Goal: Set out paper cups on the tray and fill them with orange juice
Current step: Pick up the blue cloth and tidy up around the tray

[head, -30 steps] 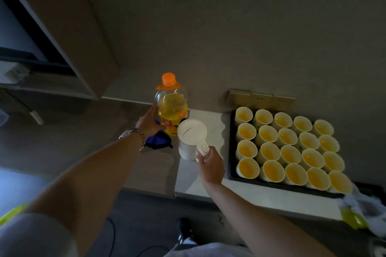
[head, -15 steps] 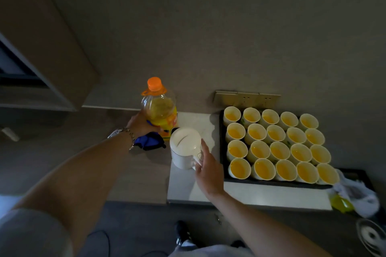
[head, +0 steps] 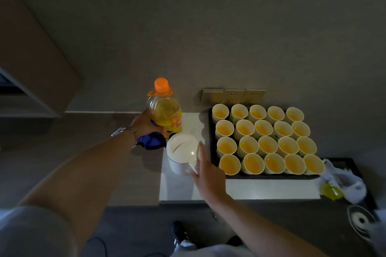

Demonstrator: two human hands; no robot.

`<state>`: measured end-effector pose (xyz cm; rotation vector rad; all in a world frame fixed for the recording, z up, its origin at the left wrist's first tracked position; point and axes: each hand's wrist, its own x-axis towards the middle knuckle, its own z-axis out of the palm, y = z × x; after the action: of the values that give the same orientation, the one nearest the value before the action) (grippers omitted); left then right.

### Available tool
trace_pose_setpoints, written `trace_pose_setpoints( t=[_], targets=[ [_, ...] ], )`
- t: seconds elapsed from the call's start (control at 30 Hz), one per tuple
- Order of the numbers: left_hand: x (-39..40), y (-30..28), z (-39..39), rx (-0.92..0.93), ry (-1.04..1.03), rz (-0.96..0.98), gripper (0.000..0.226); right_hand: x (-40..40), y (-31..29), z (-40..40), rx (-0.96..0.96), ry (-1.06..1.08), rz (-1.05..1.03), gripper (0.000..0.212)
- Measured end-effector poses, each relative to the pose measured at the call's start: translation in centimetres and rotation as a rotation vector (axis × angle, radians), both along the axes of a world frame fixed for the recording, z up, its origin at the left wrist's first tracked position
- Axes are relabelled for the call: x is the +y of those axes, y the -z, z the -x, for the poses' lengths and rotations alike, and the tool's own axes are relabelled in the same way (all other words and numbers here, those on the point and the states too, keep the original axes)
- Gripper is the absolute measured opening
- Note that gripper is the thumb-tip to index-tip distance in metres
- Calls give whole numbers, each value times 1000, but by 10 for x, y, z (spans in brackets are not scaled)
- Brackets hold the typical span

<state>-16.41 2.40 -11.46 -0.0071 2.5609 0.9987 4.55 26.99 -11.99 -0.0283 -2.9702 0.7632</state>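
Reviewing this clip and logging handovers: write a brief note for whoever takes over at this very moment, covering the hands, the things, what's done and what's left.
Left hand grips the capped juice bottle, upright on the counter.
Right hand, fingers straight, touches the white jug's handle; jug stands left of the tray.
Done: twenty paper cups on the tray in four rows of five, all showing juice.
Left: probably only letting go of bottle and jug.

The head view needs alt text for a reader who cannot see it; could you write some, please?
Twenty paper cups of orange juice fill a dark tray on a white counter. The left hand grips a capped juice bottle; the right hand touches a white jug beside the tray.
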Motion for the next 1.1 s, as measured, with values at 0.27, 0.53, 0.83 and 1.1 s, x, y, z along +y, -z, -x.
trace_pose_setpoints(
  t=[0.27,0.53,0.83,1.1],
  targets=[
    [44,-5,5,14,108,-10,92,-11,-20,14,-70,-10,-165,101],
    [76,-7,15,29,157,10,93,-7,-31,16,-58,34,-195,99],
    [97,-8,25,24,188,51,100,1,-31,27,-54,110,-217,99],
    [108,-6,36,45,225,57,97,5,-35,38,-103,142,-240,100]
  ],
)
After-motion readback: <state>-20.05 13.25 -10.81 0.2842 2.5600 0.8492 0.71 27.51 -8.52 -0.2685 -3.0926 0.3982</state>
